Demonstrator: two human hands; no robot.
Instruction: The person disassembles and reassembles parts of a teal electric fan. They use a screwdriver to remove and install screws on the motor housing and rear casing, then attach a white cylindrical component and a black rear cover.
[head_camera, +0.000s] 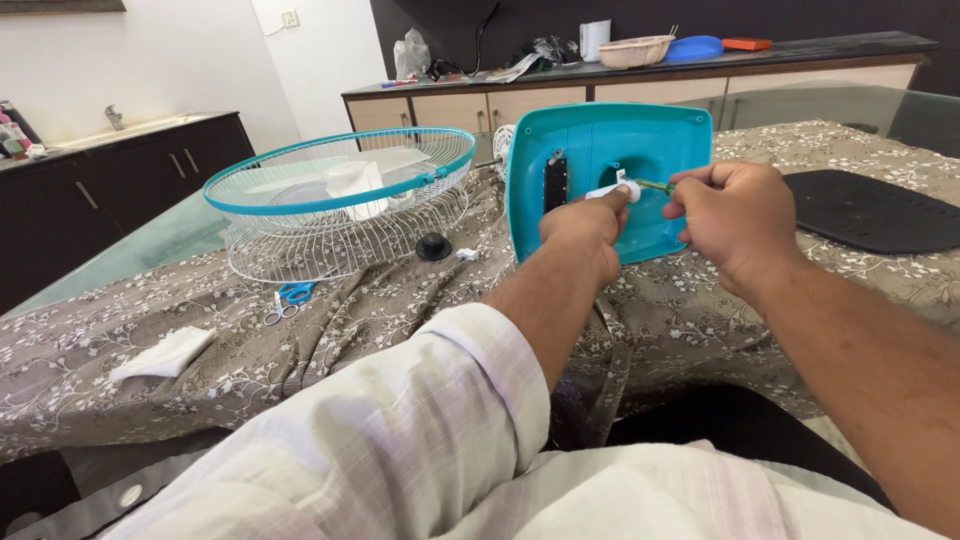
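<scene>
Two hands at upright teal fan base (600, 150); right hand (735, 220) holds screwdriver (655, 185) pointing left.

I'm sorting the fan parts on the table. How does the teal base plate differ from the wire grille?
The teal base plate is solid plastic and squarish; the wire grille is an open round cage. The base plate stands on edge, with the left hand and right hand at it; the grille lies flat, untouched. Both are partly teal and rest on the patterned cloth.
</scene>
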